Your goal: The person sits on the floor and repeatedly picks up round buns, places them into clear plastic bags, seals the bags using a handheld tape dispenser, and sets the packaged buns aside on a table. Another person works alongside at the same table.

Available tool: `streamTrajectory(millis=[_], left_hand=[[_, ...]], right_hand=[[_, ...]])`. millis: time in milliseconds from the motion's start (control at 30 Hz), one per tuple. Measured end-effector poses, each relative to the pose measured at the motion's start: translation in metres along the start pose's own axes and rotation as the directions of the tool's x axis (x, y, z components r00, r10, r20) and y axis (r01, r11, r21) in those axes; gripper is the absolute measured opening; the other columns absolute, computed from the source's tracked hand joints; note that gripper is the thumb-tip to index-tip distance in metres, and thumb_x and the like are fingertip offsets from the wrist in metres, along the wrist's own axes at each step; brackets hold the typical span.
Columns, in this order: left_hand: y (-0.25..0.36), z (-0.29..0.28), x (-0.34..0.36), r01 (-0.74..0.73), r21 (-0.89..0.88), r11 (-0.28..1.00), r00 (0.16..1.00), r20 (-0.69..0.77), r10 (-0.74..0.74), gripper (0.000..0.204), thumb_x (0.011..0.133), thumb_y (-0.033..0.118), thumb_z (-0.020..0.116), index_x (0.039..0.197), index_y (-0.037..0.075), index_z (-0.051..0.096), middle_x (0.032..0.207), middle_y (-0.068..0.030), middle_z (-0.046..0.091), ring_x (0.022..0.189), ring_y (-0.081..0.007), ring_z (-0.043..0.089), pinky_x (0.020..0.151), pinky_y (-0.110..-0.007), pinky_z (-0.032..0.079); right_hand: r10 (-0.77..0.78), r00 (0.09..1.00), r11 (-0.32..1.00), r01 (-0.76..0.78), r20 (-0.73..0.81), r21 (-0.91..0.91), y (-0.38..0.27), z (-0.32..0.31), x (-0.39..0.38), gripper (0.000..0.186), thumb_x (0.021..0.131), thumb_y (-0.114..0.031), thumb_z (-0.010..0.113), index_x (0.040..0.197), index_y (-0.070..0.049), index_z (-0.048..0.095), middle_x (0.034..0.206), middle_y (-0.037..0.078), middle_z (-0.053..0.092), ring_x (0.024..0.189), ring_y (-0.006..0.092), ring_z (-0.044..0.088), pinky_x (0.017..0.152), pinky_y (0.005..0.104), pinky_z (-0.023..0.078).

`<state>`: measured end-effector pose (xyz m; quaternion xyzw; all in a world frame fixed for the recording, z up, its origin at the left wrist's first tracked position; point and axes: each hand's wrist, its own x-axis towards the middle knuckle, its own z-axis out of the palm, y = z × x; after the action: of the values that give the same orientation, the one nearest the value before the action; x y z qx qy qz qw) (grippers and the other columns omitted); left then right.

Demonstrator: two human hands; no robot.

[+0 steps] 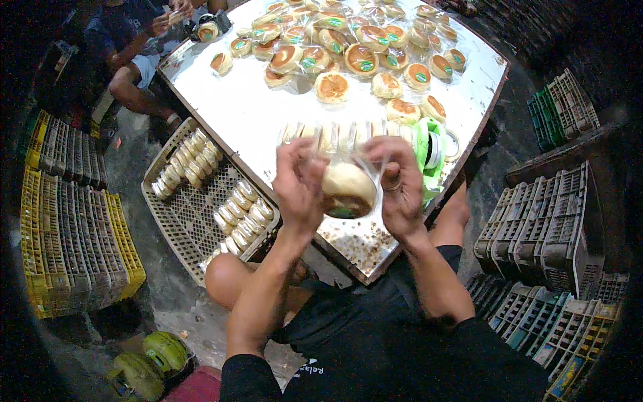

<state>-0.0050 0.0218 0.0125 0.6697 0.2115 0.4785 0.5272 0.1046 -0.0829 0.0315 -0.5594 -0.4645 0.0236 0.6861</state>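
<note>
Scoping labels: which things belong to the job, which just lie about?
Likely job:
bagged bun between left hand and right hand
bun pile
bun row
green tape dispenser
table
crate of buns

Likely just about:
stacked crates
green canisters

Bun [347, 181]: round, pale cream side up top, browned face tilted to the near side, green label low on it. Bag [380, 179]: clear, loose film round the bun, pinched between left hand [299, 186] and right hand [403, 193]; mouth too blurred to tell if sealed.
</note>
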Motion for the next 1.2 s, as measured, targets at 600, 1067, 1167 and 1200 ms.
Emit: streamTrajectory(millis=[600,1067,1167,1200], left_hand=[[0.054,0.019,-0.03,0.088,0.131,0.987,0.982,0.156,-0.108,0.036,0.09,0.016,0.064,0.119,-0.002,0.05,0.106,-0.0151,0.059,0.094,-0.0198,0.059,0.08,-0.033,0.048],[0.014,-0.019,-0.003,-0.128,0.063,0.99,0.973,0.199,0.113,0.02,0.084,-0.001,0.063,0.102,0.005,0.057,0.101,-0.0132,0.053,0.096,-0.0246,0.054,0.075,-0.028,0.051],[0.013,-0.021,0.001,0.066,-0.079,0.995,0.96,0.278,-0.042,0.037,0.084,-0.005,0.062,0.117,0.003,0.046,0.097,-0.01,0.056,0.093,-0.0168,0.057,0.071,-0.025,0.052],[0.017,-0.018,-0.003,0.223,-0.174,0.959,0.954,0.241,-0.178,0.042,0.085,-0.005,0.061,0.121,0.003,0.042,0.095,-0.0091,0.057,0.092,-0.015,0.058,0.07,-0.024,0.052]], right_hand=[[0.266,0.964,0.889,-0.253,0.02,0.382,-0.028,0.001,-0.012,0.015,0.101,-0.019,0.045,0.107,-0.008,0.039,0.105,0.021,0.063,0.095,0.0224,0.063,0.083,0.0318,0.05],[0.062,0.958,0.939,0.039,0.279,-0.341,0.0,0.018,-0.02,0.038,0.087,-0.003,0.06,0.123,-0.004,0.05,0.105,0.015,0.063,0.094,0.0267,0.063,0.081,0.0338,0.049],[0.139,0.973,0.986,-0.119,0.182,-0.115,0.0,0.016,-0.015,0.031,0.08,0.003,0.064,0.11,-0.004,0.059,0.092,0.012,0.063,0.081,0.0224,0.064,0.071,0.0312,0.05],[0.113,0.965,0.993,-0.105,0.237,-0.045,0.002,0.015,-0.013,0.029,0.078,0.005,0.065,0.105,-0.004,0.061,0.087,0.011,0.061,0.078,0.0222,0.062,0.069,0.031,0.05]])
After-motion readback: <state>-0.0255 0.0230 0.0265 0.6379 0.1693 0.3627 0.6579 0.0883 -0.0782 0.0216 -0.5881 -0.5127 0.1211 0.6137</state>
